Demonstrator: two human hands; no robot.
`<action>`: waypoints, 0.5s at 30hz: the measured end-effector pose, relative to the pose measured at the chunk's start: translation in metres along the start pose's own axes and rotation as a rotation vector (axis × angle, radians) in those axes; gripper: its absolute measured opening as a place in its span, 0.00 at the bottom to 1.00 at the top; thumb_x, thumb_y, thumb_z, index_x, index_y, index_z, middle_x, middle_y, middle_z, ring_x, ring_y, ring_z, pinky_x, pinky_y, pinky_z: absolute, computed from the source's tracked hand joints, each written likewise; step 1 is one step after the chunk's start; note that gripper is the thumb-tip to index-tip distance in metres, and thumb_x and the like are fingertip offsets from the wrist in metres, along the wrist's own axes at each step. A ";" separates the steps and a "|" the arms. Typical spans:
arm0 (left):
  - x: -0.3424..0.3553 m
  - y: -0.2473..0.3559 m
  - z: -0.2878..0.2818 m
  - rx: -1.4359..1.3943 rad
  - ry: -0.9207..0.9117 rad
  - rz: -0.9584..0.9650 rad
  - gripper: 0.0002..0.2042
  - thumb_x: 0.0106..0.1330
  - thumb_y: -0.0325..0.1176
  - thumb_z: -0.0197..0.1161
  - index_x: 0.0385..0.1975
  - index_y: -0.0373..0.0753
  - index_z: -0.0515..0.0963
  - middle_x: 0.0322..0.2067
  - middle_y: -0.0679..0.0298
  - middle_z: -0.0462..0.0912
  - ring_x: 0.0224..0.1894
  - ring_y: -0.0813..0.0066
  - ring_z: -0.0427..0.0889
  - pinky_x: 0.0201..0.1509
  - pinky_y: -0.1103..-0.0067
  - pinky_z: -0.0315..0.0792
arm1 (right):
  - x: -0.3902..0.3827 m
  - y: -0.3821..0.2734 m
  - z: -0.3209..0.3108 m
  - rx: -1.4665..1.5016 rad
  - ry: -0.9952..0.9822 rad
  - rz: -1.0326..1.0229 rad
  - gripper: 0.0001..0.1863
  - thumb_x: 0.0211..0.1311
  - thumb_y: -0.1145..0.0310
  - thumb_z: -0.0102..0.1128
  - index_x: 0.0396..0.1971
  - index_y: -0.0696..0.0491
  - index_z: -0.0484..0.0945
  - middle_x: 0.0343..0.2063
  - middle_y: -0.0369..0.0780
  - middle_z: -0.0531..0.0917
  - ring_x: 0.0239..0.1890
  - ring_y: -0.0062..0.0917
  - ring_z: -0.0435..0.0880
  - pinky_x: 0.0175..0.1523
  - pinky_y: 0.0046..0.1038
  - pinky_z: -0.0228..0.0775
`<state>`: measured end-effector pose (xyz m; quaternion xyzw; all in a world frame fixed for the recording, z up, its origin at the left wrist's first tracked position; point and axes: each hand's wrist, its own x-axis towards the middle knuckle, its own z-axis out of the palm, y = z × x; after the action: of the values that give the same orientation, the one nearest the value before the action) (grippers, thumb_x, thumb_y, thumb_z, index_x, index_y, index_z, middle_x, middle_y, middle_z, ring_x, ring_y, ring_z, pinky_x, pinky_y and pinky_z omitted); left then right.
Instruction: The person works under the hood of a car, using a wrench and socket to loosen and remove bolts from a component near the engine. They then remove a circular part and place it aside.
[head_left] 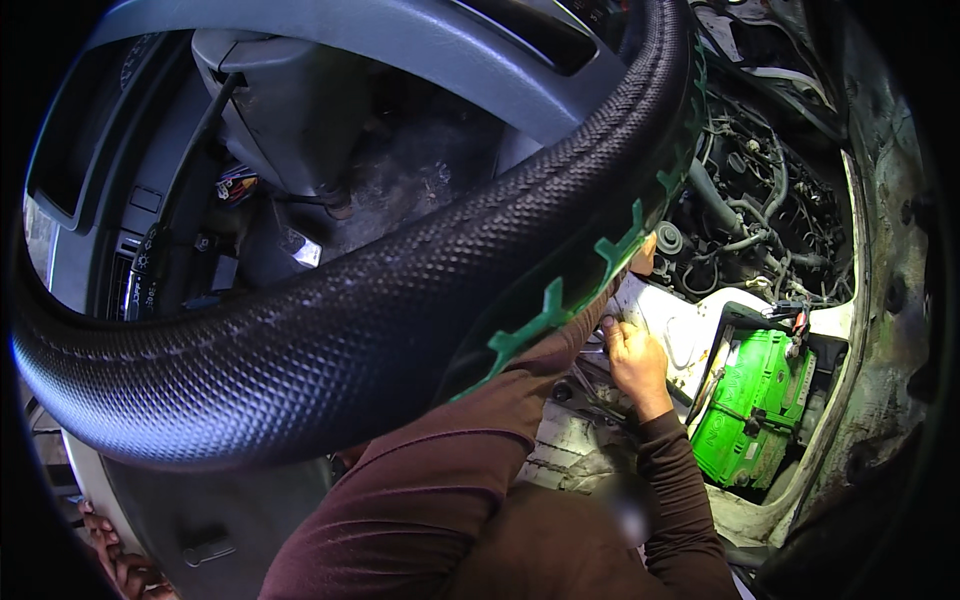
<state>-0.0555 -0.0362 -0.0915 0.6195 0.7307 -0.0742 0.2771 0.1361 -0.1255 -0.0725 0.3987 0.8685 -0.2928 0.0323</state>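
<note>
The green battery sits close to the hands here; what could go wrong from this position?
1. The right hand works on metal parts beside the green battery; a tool or part slipping toward its cabled end might short it.
2. The steering wheel hides most of the left hand, so its fingers could get pinched unseen.

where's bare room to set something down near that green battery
Bare white panel between the right hand and the bright green box-shaped battery. Crowded: the tangled hoses and wiring above it. The large black textured steering wheel hides the left.
</note>
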 end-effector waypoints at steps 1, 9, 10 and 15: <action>-0.003 -0.003 0.002 -0.010 -0.001 -0.028 0.21 0.61 0.46 0.64 0.48 0.39 0.89 0.47 0.54 0.91 0.51 0.53 0.90 0.52 0.61 0.83 | 0.000 0.001 0.006 -0.005 0.028 -0.037 0.30 0.78 0.43 0.48 0.29 0.54 0.84 0.27 0.52 0.86 0.35 0.55 0.85 0.40 0.53 0.74; -0.008 -0.003 -0.002 -0.050 0.059 0.047 0.22 0.59 0.48 0.66 0.45 0.38 0.90 0.45 0.49 0.91 0.49 0.50 0.90 0.55 0.62 0.82 | 0.001 0.009 0.011 -0.036 0.149 -0.087 0.29 0.76 0.43 0.52 0.27 0.54 0.85 0.27 0.51 0.86 0.33 0.52 0.86 0.38 0.51 0.76; -0.008 0.000 -0.004 -0.049 0.045 0.022 0.22 0.59 0.48 0.66 0.45 0.38 0.90 0.44 0.49 0.91 0.49 0.50 0.90 0.55 0.62 0.82 | 0.000 0.005 0.006 -0.010 0.125 -0.057 0.30 0.76 0.43 0.52 0.27 0.54 0.85 0.27 0.51 0.86 0.33 0.52 0.86 0.39 0.51 0.76; -0.001 0.007 0.001 -0.003 0.073 -0.001 0.23 0.61 0.51 0.67 0.44 0.38 0.89 0.43 0.49 0.91 0.48 0.51 0.91 0.53 0.62 0.83 | 0.000 0.002 -0.002 0.003 0.076 -0.002 0.30 0.77 0.42 0.51 0.28 0.54 0.86 0.31 0.49 0.87 0.35 0.51 0.87 0.40 0.50 0.76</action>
<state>-0.0485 -0.0355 -0.0899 0.6209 0.7410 -0.0505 0.2509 0.1382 -0.1235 -0.0723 0.4088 0.8690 -0.2787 -0.0016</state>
